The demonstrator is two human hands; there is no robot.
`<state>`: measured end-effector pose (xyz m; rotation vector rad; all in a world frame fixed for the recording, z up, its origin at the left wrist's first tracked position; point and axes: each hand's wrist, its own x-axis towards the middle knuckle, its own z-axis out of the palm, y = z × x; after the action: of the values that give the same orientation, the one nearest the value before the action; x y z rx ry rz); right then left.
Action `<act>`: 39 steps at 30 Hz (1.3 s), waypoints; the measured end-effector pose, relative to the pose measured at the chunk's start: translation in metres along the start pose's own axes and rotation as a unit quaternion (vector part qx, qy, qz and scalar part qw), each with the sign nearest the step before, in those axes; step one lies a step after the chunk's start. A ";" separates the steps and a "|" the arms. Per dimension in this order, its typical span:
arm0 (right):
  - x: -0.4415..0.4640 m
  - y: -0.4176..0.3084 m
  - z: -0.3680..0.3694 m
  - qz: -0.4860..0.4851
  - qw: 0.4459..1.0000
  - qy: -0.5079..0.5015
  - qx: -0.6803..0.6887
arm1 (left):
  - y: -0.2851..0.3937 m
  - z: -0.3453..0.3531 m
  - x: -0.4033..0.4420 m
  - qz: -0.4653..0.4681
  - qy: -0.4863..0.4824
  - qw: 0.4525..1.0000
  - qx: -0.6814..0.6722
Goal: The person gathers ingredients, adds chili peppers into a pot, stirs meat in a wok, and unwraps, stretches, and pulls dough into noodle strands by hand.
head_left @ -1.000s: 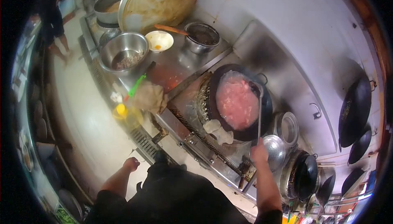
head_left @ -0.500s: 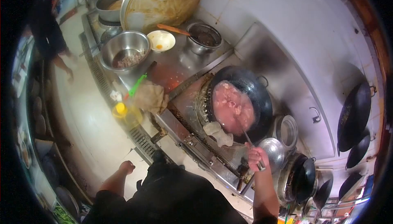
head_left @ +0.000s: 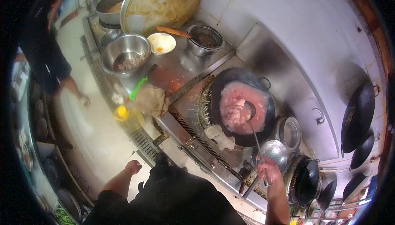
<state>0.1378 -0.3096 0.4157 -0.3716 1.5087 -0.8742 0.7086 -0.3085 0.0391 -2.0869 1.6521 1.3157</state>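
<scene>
My right hand (head_left: 268, 170) is wrapped round the handle of a long metal ladle (head_left: 256, 136). The ladle's bowl rests in pinkish liquid with pieces of pale, raw-looking meat (head_left: 233, 113) inside a black wok (head_left: 247, 75). My left hand (head_left: 133, 167) hangs low beside my body with its fingers curled, and nothing shows in it. A folded pale cloth (head_left: 220, 137) lies against the wok's near rim. Under my right hand's side of the wok sits a perforated strainer (head_left: 275, 153), close to the ladle handle.
On the steel counter stand a metal bowl (head_left: 110, 55) with meat scraps, a white bowl (head_left: 168, 44) and a pot of dark sauce (head_left: 205, 39). A yellow-capped bottle (head_left: 122, 113) is near the counter edge. Another person (head_left: 45, 48) stands in the aisle. Black woks (head_left: 357, 118) hang on the wall.
My right hand has moved slightly right and down, and the ladle's bowl now shows in the liquid. The wok's contents have shifted right. The other person has come closer.
</scene>
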 end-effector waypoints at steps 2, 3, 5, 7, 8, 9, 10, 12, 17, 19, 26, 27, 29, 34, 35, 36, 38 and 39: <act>-0.002 0.009 -0.001 -0.045 0.986 0.069 -0.145 | -0.006 0.001 0.000 0.010 0.000 1.000 0.020; -0.002 0.014 -0.003 -0.045 0.986 0.068 -0.145 | -0.009 0.001 0.002 0.009 0.000 1.000 0.019; -0.002 0.030 -0.011 -0.113 0.928 0.139 -0.328 | -0.016 0.001 0.006 -0.014 -0.009 0.999 0.037; -0.002 0.052 -0.026 -0.194 0.840 0.183 -0.472 | -0.015 -0.004 0.006 -0.034 -0.019 0.999 0.034; -0.002 0.056 -0.028 -0.268 0.722 0.220 -0.599 | -0.014 -0.007 0.006 -0.056 -0.028 0.998 0.030; 0.000 0.056 -0.030 -0.269 0.722 0.219 -0.598 | -0.013 -0.009 0.007 -0.057 -0.027 0.998 0.030; 0.000 0.057 -0.031 -0.264 0.730 0.198 -0.598 | -0.012 -0.010 0.008 -0.039 -0.021 0.998 0.037; 0.006 0.057 -0.029 -0.257 0.739 0.177 -0.597 | -0.009 -0.010 0.003 -0.022 -0.017 0.999 0.046; 0.039 0.051 0.006 -0.129 0.725 0.200 -0.647 | 0.011 -0.012 0.004 0.057 -0.003 0.996 0.061; 0.054 0.057 0.001 -0.192 0.727 0.223 -0.621 | -0.006 0.005 0.030 0.089 -0.003 0.993 0.079; 0.112 0.054 -0.045 -0.200 0.651 0.333 -0.652 | -0.026 0.022 0.025 0.077 0.018 0.995 0.063; 0.130 0.062 -0.061 -0.234 0.689 0.299 -0.618 | -0.025 0.018 0.018 0.076 0.016 0.995 0.061; 0.134 0.063 -0.057 -0.265 0.723 0.262 -0.582 | -0.029 0.016 0.008 0.060 0.017 0.996 0.056; 0.090 0.022 0.005 -0.012 0.995 -0.019 0.096 | -0.058 0.029 0.008 0.054 -0.011 0.992 0.112; 0.087 0.021 -0.002 0.031 0.968 -0.113 0.224 | -0.050 0.022 0.000 0.025 -0.025 0.994 0.107; 0.085 0.022 -0.005 0.031 0.967 -0.112 0.225 | -0.058 0.028 0.008 0.025 -0.025 0.994 0.107; 0.071 0.022 -0.008 0.098 0.892 -0.202 0.393 | -0.069 0.036 0.020 0.051 -0.007 0.991 0.121; 0.063 0.022 -0.008 0.098 0.892 -0.202 0.393 | -0.056 0.028 0.012 0.051 -0.008 0.991 0.121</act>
<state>0.1261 -0.3361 0.3548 0.1946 0.7013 -1.0847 0.7421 -0.2787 -0.0066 -1.8701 1.8315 1.0920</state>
